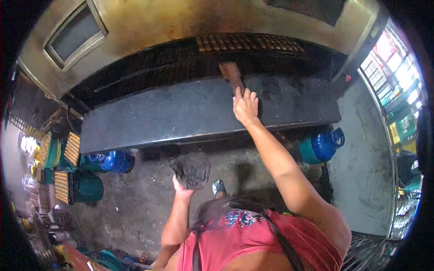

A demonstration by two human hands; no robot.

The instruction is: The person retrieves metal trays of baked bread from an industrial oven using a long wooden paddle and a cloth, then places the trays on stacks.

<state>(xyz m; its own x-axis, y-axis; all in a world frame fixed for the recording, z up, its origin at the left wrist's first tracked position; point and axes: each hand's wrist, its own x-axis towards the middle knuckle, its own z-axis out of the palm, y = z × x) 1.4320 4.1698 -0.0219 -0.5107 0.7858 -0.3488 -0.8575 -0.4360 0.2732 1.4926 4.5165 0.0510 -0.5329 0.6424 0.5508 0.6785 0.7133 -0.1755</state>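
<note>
My right hand (245, 106) lies flat near the far edge of the dark oven door (190, 113), which is let down level in front of me, my fingers stretched onto the near end of a long reddish-brown wooden paddle handle (231, 76); they rest on it more than grip it, and I cannot tell whether any finger curls under. The handle runs from my fingertips over the door's far edge into the black mouth of the oven (181, 61), where rows of small browned buns (253, 44) sit deep at the back. I judge the handle stiff, dry and not slippery, fairly heavy once loaded, best taken round its near end. My left hand (182, 188) is lower, below the door's near edge, closed on a dark crumpled rag (192, 169), soft and light. Below the door stand blue gas cylinders (323, 145) on the concrete floor (361, 180).
</note>
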